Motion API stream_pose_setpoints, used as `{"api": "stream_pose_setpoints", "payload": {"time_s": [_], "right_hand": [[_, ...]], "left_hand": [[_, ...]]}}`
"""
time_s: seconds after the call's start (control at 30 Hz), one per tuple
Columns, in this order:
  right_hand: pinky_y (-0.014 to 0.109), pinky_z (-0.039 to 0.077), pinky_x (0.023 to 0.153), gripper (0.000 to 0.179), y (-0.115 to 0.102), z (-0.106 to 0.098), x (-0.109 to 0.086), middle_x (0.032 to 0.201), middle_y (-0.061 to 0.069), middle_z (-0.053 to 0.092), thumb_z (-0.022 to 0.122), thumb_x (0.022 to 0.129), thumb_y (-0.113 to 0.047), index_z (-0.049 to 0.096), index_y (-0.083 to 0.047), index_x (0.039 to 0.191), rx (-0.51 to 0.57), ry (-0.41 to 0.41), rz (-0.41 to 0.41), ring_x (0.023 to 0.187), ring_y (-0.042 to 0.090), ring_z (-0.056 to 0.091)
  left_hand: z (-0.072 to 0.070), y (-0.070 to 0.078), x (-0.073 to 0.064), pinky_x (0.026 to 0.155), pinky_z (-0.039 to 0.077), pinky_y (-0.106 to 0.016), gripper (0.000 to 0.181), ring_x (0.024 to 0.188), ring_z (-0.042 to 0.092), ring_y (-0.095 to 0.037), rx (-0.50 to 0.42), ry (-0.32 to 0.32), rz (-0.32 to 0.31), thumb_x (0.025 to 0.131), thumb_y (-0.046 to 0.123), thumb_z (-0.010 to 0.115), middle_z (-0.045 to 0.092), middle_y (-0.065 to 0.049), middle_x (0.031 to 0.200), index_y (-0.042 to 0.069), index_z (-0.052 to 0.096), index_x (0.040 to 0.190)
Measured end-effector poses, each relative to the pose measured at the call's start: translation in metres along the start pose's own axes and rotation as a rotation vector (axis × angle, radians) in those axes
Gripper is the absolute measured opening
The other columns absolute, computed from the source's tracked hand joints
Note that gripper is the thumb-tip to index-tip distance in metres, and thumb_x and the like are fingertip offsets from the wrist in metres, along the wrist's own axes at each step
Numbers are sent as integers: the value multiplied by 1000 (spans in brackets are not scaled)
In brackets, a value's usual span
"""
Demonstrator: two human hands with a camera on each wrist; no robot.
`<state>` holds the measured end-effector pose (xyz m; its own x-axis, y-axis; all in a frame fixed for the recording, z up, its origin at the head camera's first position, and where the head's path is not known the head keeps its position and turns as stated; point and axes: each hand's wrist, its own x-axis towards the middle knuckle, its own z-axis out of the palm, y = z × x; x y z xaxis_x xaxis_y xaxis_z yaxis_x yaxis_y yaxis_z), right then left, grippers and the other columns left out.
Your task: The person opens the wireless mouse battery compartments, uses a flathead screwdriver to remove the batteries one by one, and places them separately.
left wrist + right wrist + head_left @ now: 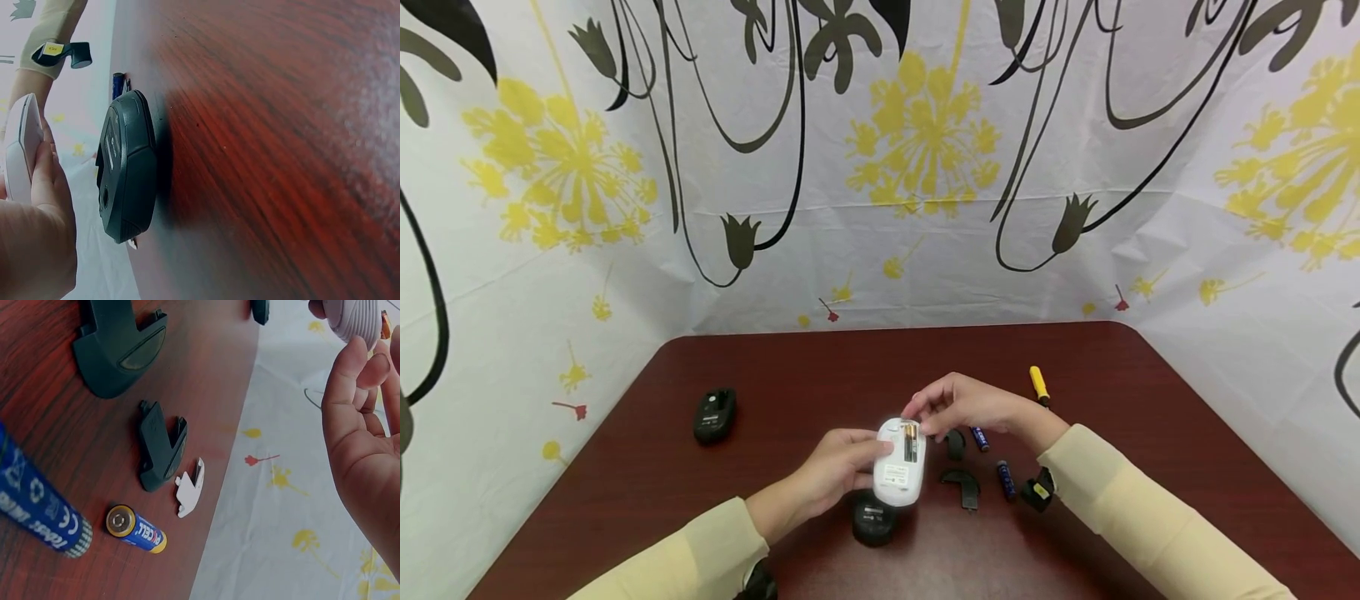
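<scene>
My left hand (pixel 842 462) holds a white computer mouse (pixel 898 462) with its underside turned up. Its battery bay is uncovered, and a battery (pixel 911 442) shows inside. At the mouse's upper right corner, my right hand (pixel 973 404) pinches the edge with thumb and fingers. The right wrist view shows my thumb against the mouse's ribbed white end (pixel 356 319), with a copper-coloured bit beside it. Under the held mouse, a black mouse (pixel 131 169) lies on the table.
Another black mouse (pixel 715 415) lies at the left. Right of my hands lie two black battery covers (pixel 966 487) (pixel 955 446), a white cover (pixel 189 490), and blue batteries (pixel 1006 481) (pixel 980 439). A yellow-handled tool (pixel 1039 383) lies beyond my right wrist. Patterned cloth (pixel 895 283) hangs behind the table.
</scene>
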<state>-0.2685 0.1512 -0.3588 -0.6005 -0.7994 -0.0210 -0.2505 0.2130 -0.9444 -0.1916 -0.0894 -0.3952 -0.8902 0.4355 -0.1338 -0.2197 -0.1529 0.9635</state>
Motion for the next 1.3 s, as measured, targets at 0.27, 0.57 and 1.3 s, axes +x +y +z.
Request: {"api": "stream_pose_setpoints", "payload": {"time_s": [0.27,0.57,1.3], "right_hand": [[49,57,69,25,-1,4,2,86,7,59,72,88,-9,71,-3,112,-17,-41,-18,73,15,54],[43,56,68,19,-3,6,2,86,7,60,71,89,-11,73,-5,107,-22,-45,12,77,17,55],[44,56,83,22,-9,-10,-1,104,13,66,64,94,-11,62,3,111,236,118,47,93,22,64]], "left_hand": [[0,-2,0,81,57,-41,39,90,67,-23,-7,-11,-3,91,7,61,67,-19,105,-18,54,121],[0,-4,0,81,57,-42,39,91,67,-24,-7,-17,-4,91,7,61,68,-18,103,-19,55,119],[2,-5,1,81,57,-42,38,87,68,-23,-29,0,-4,90,5,62,69,-16,98,-19,55,119]]}}
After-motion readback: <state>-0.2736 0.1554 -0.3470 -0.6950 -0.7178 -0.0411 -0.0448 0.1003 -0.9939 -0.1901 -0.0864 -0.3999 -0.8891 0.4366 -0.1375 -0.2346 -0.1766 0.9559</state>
